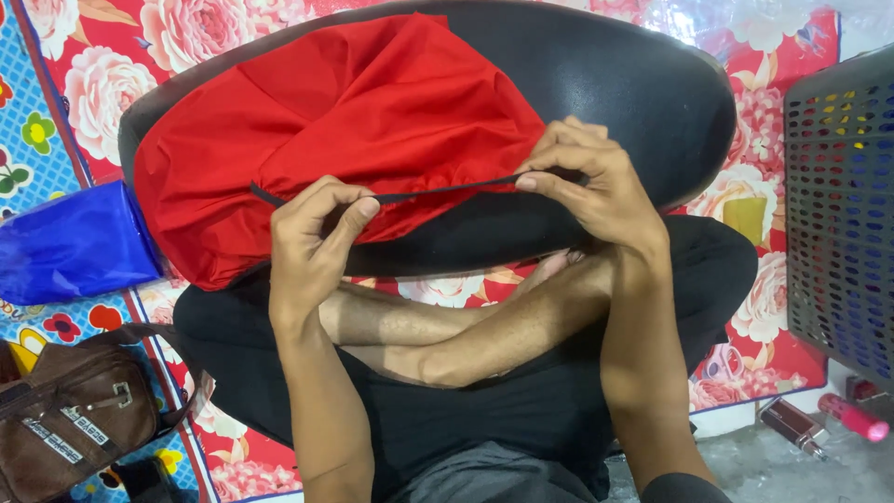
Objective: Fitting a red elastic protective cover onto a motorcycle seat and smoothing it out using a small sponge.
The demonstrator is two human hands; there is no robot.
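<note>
Crossed bare legs (447,331) are lying nearest. Beyond them, the left hand (312,237) and right hand (596,182) are pinching a thin black strap (438,192) taut over red cloth (345,130); uneven pulling is risking a slip from either pinch.

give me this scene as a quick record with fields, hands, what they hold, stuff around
setting: person seated cross-legged on a floral mat
left hand: left hand, fingers pinching one end of a thin black strap
right hand: right hand, pinching the other end of the strap, pulled taut
under the strap: red cloth lying on a black oval board
left side: blue plastic bag, brown leather bag
right side: grey perforated basket, two lipstick-like tubes on the floor
</note>
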